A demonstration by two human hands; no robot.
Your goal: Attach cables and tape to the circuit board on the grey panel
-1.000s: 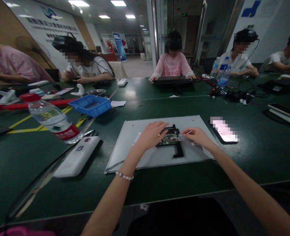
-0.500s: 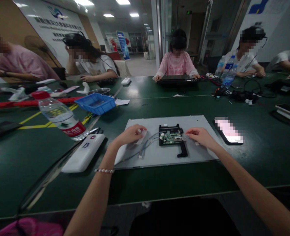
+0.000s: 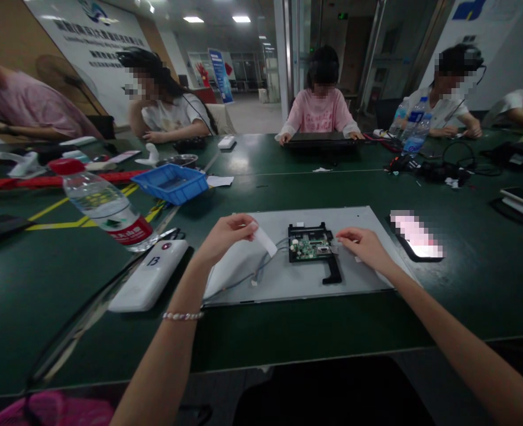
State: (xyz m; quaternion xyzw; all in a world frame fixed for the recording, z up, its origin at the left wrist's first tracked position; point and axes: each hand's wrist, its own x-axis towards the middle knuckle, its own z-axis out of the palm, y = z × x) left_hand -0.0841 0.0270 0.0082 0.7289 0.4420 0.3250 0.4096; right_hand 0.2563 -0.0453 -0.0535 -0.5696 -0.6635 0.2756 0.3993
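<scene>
My left hand [image 3: 230, 235] pinches one end of a thin white strip [image 3: 265, 239], which slants down over the left part of a flat pale-grey panel [image 3: 315, 285]. Near the panel's middle lies a black plastic bracket [image 3: 331, 272] with a green circuit board [image 3: 308, 248] in it. Grey-blue wires [image 3: 248, 276] run leftward from the board. Just right of the bracket, my right hand [image 3: 361, 244] has its fingertips pressed together, close to a small translucent piece [image 3: 333, 250]. Whether the fingers grip that piece is too small to tell.
Left of the panel are a white power bank [image 3: 150, 281] and a tilted water bottle [image 3: 106, 207]. A blue tray [image 3: 173, 186] sits behind them. On the right lies a phone [image 3: 416, 236]. Several people sit around the green table [image 3: 315, 331].
My left hand has risen slightly and moved a little left, and the white strip now shows clearly, hanging from its fingertips. My right hand stays almost where it was beside the bracket.
</scene>
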